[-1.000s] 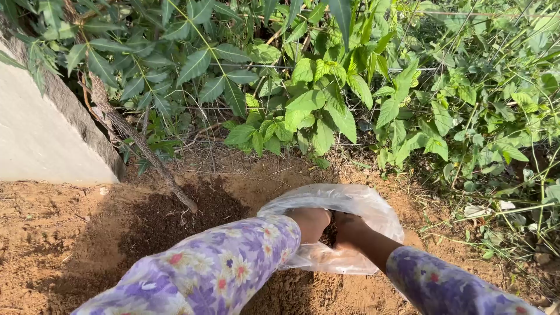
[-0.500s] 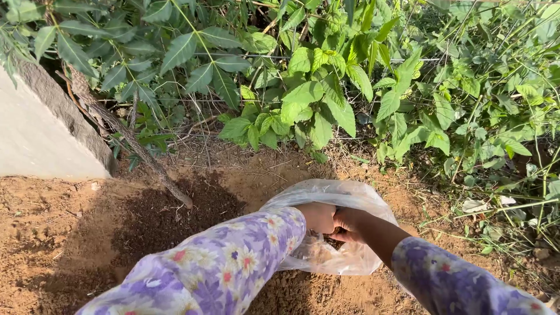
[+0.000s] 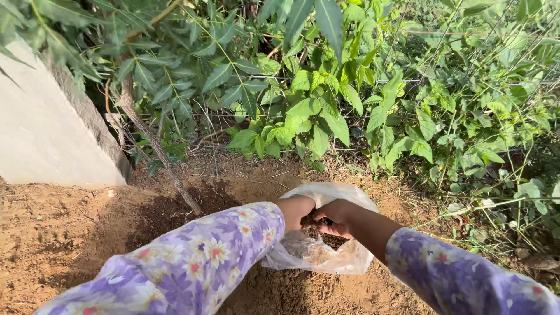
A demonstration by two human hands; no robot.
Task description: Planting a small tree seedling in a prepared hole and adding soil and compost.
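A clear plastic bag (image 3: pixel 318 256) with dark crumbly matter inside lies on the reddish soil. My left hand (image 3: pixel 296 210) reaches into the bag's mouth, and only the wrist and back of the hand show. My right hand (image 3: pixel 333 216) grips the bag's rim just beside it, fingers curled over the plastic. Both arms wear purple floral sleeves (image 3: pixel 198 262). What the left hand's fingers do inside the bag is hidden.
A thin woody stem (image 3: pixel 166 166) rises from a patch of dark soil (image 3: pixel 175 210) left of the bag. A pale concrete slab (image 3: pixel 41 134) stands at the left. Dense green leafy plants (image 3: pixel 326 111) and wire fencing fill the back and right.
The bag has crumpled and drawn in, its mouth narrower. My right hand has come out of the bag and closed on its rim. The view has shifted slightly.
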